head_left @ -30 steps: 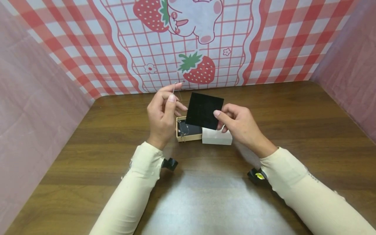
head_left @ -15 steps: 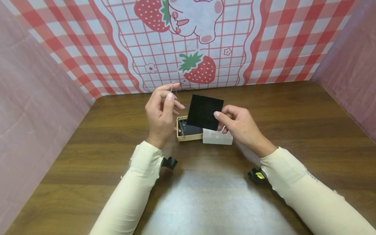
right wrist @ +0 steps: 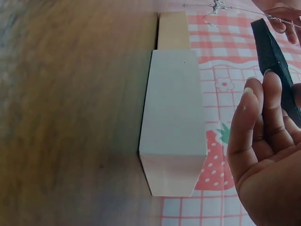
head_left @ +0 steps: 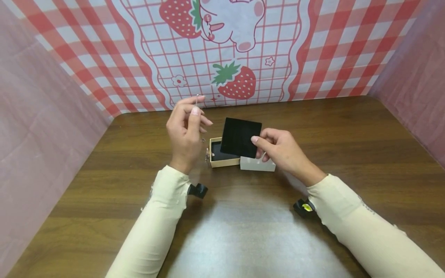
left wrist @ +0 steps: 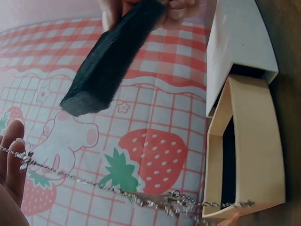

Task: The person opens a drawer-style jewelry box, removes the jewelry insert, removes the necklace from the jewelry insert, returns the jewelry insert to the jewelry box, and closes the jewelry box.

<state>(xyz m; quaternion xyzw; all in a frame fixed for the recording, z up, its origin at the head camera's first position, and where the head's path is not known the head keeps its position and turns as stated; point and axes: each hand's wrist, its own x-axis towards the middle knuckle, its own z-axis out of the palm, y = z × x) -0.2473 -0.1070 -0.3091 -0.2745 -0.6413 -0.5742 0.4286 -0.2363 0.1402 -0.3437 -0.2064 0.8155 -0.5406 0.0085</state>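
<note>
My left hand (head_left: 184, 127), raised beyond the box, pinches a thin silver chain (left wrist: 89, 182) between thumb and fingers. Small charms hang along the chain, and its lower end dangles by the left end of the tray (head_left: 226, 163). A flat, square black pad (head_left: 241, 137) is gripped at its right edge by the thumb and fingers of my right hand (head_left: 285, 148). In the left wrist view the pad shows a thick, soft-looking side. Held tilted in the air, it overlaps the tray and white box sleeve (head_left: 257, 165) in the head view.
The cream tray, dark inside, sticks out of the left end of the white sleeve on the wooden table (head_left: 104, 185). Behind the table stands a red-and-white checked backdrop (head_left: 330, 46) with strawberries. Pink cloth (head_left: 31, 116) hangs at both sides.
My left hand has moved left, drawing the chain's dangling end from over the tray to past its left edge. The right hand has lowered the black pad slightly.
</note>
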